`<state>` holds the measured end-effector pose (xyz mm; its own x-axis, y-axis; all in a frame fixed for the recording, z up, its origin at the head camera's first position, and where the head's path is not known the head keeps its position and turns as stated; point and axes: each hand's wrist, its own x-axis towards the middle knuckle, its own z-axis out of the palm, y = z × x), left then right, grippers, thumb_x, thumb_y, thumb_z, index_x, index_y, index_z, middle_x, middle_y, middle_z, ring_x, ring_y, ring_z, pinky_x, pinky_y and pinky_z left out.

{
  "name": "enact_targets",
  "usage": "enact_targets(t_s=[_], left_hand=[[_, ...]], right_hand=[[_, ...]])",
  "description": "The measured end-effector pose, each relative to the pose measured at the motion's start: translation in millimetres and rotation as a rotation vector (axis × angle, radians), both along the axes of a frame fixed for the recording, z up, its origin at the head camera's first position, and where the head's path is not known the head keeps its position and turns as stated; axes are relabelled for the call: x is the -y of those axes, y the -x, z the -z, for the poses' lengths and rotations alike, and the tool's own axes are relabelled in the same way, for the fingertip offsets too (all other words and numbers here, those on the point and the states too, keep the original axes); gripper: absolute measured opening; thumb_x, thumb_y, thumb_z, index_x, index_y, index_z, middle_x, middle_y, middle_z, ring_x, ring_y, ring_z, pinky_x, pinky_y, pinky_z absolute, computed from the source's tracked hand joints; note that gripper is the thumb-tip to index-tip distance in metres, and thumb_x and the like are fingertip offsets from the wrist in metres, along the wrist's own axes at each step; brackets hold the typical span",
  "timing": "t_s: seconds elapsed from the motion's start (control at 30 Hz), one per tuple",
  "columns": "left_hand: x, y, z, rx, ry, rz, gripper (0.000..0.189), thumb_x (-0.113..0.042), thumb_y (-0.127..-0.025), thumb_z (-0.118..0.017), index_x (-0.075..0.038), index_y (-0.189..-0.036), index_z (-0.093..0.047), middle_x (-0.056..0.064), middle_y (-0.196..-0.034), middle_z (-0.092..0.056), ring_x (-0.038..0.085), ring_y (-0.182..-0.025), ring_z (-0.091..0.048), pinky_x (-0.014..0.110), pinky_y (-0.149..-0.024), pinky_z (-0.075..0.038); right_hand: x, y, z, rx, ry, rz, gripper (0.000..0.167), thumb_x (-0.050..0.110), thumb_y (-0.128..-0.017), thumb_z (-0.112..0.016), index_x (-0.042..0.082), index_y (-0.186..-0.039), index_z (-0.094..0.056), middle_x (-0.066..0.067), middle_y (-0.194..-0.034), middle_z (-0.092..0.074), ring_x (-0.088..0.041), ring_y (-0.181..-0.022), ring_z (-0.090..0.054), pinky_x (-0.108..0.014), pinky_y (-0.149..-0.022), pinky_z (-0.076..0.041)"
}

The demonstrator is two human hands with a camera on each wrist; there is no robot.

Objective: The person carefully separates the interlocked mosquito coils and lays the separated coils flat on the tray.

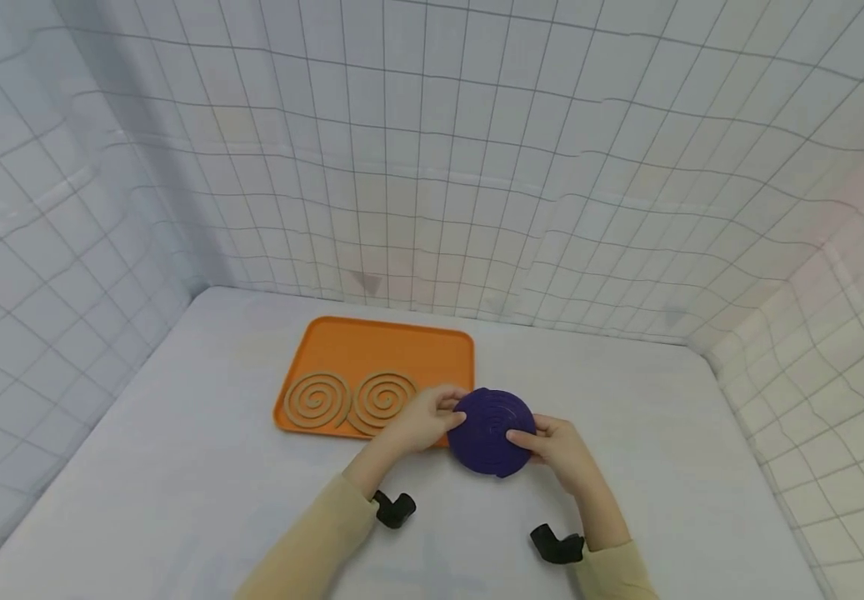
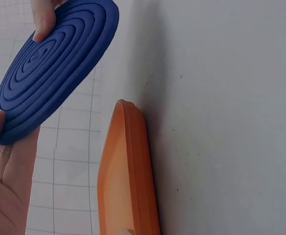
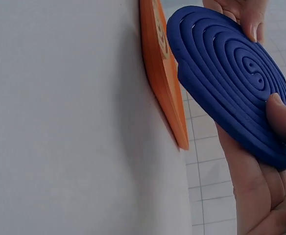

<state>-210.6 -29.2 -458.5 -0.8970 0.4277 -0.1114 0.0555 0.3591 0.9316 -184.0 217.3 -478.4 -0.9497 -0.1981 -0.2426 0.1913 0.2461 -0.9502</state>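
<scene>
Both hands hold a blue, round pair of mosquito coils (image 1: 490,442), nested into one spiral disc, above the table. My left hand (image 1: 429,419) pinches its left edge, thumb on the upper face. The right hand (image 1: 557,448) grips the opposite edge, its thumb on the upper face and its fingers underneath. In the right wrist view the nested coils (image 3: 221,63) are tilted, with small holes near the centre. The left wrist view shows the same disc (image 2: 59,63) apart from the tabletop. Two tan mosquito coils (image 1: 317,400) lie side by side on an orange tray (image 1: 387,340).
The tray stands left of the disc on a white table (image 1: 626,400), partly behind the left hand. White grid-patterned curtains (image 1: 432,208) enclose the table at the back and sides. Black cameras (image 1: 396,510) are strapped to both wrists.
</scene>
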Motion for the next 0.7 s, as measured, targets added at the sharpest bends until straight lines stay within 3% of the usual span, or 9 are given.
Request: enact_targets(t_s=[0.2,0.47,0.7], left_hand=[[17.0,-6.5,-0.5,-0.006,-0.050,0.006,0.028,-0.011,-0.097,-0.060,-0.008,-0.125,-0.062,0.016,-0.132,-0.061,0.037,-0.128,-0.054,0.046,-0.102,-0.051],[41.3,-9.7,8.2,0.122,-0.134,-0.036,0.031,-0.018,-0.095,-0.065,-0.004,-0.123,-0.065,0.015,-0.127,-0.065,0.029,-0.119,-0.060,0.037,-0.094,-0.055],[49.1,-11.9,7.8,0.104,-0.110,-0.077,0.032,-0.018,-0.095,-0.066,-0.002,-0.122,-0.064,0.018,-0.122,-0.068,0.020,-0.104,-0.066,0.031,-0.081,-0.058]], right_hand=[[13.1,-2.3,-6.9,-0.011,0.016,-0.032,0.040,0.018,-0.088,-0.074,-0.011,-0.115,-0.066,-0.007,-0.095,-0.076,-0.010,-0.081,-0.071,-0.030,-0.075,-0.061],[26.6,-3.5,-2.9,0.007,0.047,-0.103,0.042,0.019,-0.091,-0.071,-0.009,-0.121,-0.063,-0.006,-0.102,-0.075,-0.010,-0.086,-0.070,-0.028,-0.078,-0.060],[34.8,-1.8,-0.1,-0.021,0.043,0.007,0.033,0.010,-0.090,-0.070,-0.010,-0.115,-0.061,-0.001,-0.091,-0.068,-0.012,-0.084,-0.066,-0.029,-0.078,-0.060]])
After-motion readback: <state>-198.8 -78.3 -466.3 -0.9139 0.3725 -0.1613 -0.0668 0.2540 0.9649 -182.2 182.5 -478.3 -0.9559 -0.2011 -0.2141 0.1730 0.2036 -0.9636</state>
